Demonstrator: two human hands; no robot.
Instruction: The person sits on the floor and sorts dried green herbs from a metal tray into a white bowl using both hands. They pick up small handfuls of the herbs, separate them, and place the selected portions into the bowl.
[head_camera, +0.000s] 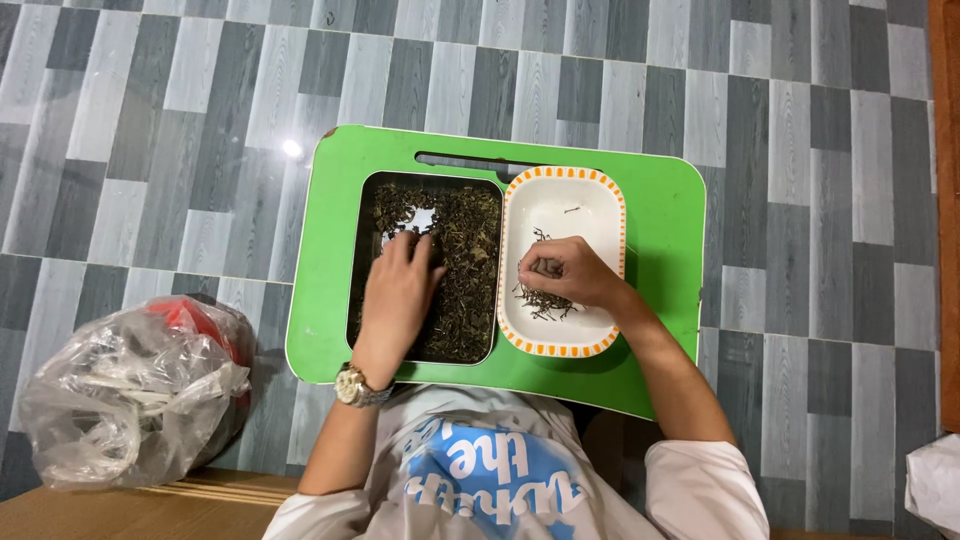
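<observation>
Much of the dark metal tray lies hidden under loose dried leaves and under the left hand, which rests flat on the heap with its fingers spread and nothing gripped; only one shiny patch of bare tray bottom shows near the fingertips. The right hand hovers low over the white dish with an orange-dashed rim, its fingers pinched together; whether they hold anything I cannot tell, since the fingertips turn away from the camera. Beneath it lies a small scatter of thin brown stems, partly covered by the hand (one stray bit sits alone toward the far end of the dish). Tray and dish stand side by side, touching, on a green lap table, whose near edge is covered by the person's white printed shirt. A wristwatch circles the left wrist. On the grey tiled floor, to the left, a crumpled clear plastic bag veils something red that is hard to make out
</observation>
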